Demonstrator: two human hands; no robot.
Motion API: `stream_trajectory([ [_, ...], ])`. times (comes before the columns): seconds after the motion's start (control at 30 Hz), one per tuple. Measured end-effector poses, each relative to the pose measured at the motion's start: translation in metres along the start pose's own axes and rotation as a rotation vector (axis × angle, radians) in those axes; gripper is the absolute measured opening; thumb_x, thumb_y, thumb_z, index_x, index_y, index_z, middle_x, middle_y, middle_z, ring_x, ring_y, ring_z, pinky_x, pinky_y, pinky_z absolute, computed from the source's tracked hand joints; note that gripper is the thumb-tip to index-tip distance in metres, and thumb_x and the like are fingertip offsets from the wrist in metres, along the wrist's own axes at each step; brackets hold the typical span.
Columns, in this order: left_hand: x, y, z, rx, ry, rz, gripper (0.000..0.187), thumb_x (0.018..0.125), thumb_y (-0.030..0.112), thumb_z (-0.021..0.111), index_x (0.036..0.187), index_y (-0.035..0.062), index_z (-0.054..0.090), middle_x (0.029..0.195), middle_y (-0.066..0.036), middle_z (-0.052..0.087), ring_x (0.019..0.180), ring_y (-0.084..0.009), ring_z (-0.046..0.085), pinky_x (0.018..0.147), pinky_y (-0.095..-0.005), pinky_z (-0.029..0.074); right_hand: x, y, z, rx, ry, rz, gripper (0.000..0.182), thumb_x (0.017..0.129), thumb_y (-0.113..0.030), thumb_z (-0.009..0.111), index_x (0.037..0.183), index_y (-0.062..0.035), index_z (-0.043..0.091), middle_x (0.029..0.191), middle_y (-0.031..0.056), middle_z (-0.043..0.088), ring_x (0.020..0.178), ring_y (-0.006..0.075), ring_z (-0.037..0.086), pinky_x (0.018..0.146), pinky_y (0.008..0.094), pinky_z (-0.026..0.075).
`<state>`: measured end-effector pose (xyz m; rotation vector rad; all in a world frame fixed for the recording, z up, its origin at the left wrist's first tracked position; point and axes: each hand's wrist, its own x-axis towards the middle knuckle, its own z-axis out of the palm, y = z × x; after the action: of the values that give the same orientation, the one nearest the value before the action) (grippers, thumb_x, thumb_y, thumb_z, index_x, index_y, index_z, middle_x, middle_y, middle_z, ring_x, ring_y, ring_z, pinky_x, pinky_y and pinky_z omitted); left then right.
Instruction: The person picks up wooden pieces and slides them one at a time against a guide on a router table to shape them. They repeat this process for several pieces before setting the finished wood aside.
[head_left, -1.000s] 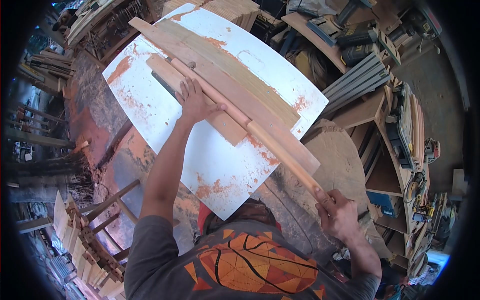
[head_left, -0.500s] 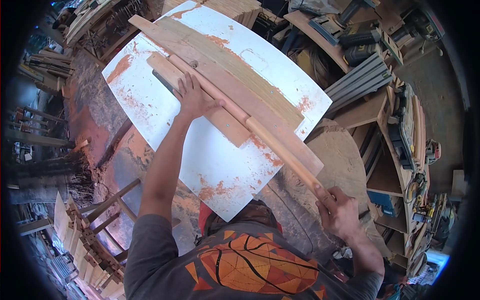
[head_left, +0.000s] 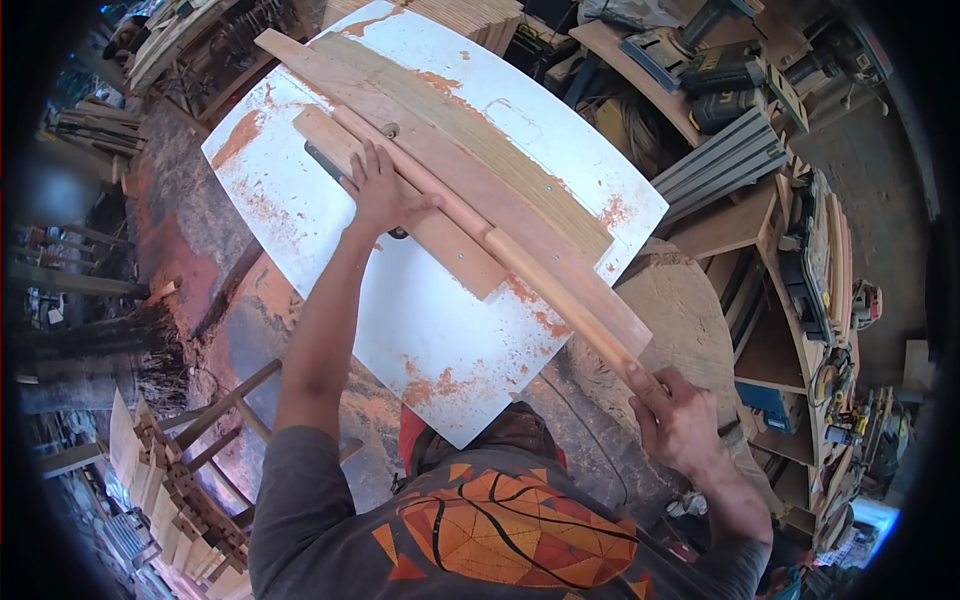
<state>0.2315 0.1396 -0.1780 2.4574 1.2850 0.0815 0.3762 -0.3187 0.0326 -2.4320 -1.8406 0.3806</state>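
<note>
My left hand [head_left: 383, 195] lies with fingers spread over a flat guide board [head_left: 455, 250], its fingertips and thumb at the edge of a round pinkish wooden rod [head_left: 445, 200]. A second, more orange wooden rod [head_left: 560, 300] sits end to end with the pinkish one. My right hand [head_left: 680, 420] is closed around the near end of this second rod, beyond the white table's edge. Both rods run along a long plywood strip [head_left: 570, 275]. Beside the pinkish rod, a small round metal part or hole [head_left: 390, 130] shows in the strip.
The white tabletop [head_left: 430, 335] carries reddish sawdust and a yellowish wood strip [head_left: 480, 140]. A round wooden slab [head_left: 680, 310] stands at the right, near shelves [head_left: 770, 350] with tools. Wooden frames [head_left: 180, 480] stand at lower left.
The rods have shifted slightly up and left along the strip. My left hand has moved a little the same way; my right hand keeps its grip.
</note>
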Motion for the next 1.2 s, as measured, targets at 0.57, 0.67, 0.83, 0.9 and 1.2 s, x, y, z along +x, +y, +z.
stream_trajectory([
  [0.57, 0.021, -0.023, -0.01, -0.08, -0.007, 0.002, 0.157, 0.055, 0.083, 0.078, 0.155, -0.0118, 0.002, 0.163, -0.032, -0.003, 0.15, -0.0521, -0.007, 0.115, -0.0706, -0.002, 0.027, -0.01, -0.002, -0.01, 0.016, -0.027, 0.054, 0.082, -0.011, 0.072, 0.134, -0.0138, 0.062, 0.088, 0.0121, 0.062, 0.061, 0.0302, 0.067, 0.052, 0.0415, 0.055],
  [0.67, 0.025, -0.023, -0.011, -0.045, -0.013, -0.012, 0.157, 0.055, 0.083, 0.078, 0.155, -0.0119, 0.002, 0.163, -0.032, -0.003, 0.15, -0.0521, -0.007, 0.115, -0.0703, -0.001, 0.03, -0.009, 0.0, -0.009, 0.033, -0.026, 0.06, 0.082, -0.01, 0.075, 0.139, -0.0198, 0.058, 0.087, 0.0094, 0.064, 0.062, 0.0283, 0.065, 0.05, 0.0398, 0.052],
  [0.83, 0.029, -0.028, -0.011, -0.066, 0.0, -0.008, 0.157, 0.054, 0.084, 0.076, 0.155, -0.012, 0.002, 0.163, -0.032, -0.003, 0.15, -0.0524, -0.006, 0.116, -0.0692, 0.0, 0.036, -0.011, -0.002, -0.02, 0.032, -0.031, 0.06, 0.082, -0.011, 0.075, 0.139, -0.0196, 0.058, 0.087, 0.0095, 0.064, 0.062, 0.0282, 0.065, 0.05, 0.0397, 0.052],
  [0.9, 0.032, -0.033, -0.008, -0.064, 0.015, 0.0, 0.158, 0.054, 0.084, 0.076, 0.155, -0.012, 0.002, 0.163, -0.032, -0.003, 0.15, -0.0523, -0.006, 0.116, -0.0692, 0.0, 0.038, -0.014, -0.002, -0.022, 0.031, -0.03, 0.059, 0.082, -0.011, 0.075, 0.138, -0.0194, 0.059, 0.087, 0.0096, 0.064, 0.061, 0.0282, 0.065, 0.05, 0.0397, 0.052],
  [1.2, 0.047, -0.049, -0.014, -0.069, 0.026, -0.003, 0.159, 0.052, 0.085, 0.077, 0.155, -0.012, 0.004, 0.163, -0.031, -0.002, 0.15, -0.0513, -0.004, 0.117, -0.069, -0.001, 0.057, -0.023, -0.002, -0.03, 0.008, -0.035, 0.053, 0.082, -0.013, 0.073, 0.133, -0.0138, 0.062, 0.089, 0.0105, 0.062, 0.062, 0.0287, 0.068, 0.052, 0.04, 0.055],
])
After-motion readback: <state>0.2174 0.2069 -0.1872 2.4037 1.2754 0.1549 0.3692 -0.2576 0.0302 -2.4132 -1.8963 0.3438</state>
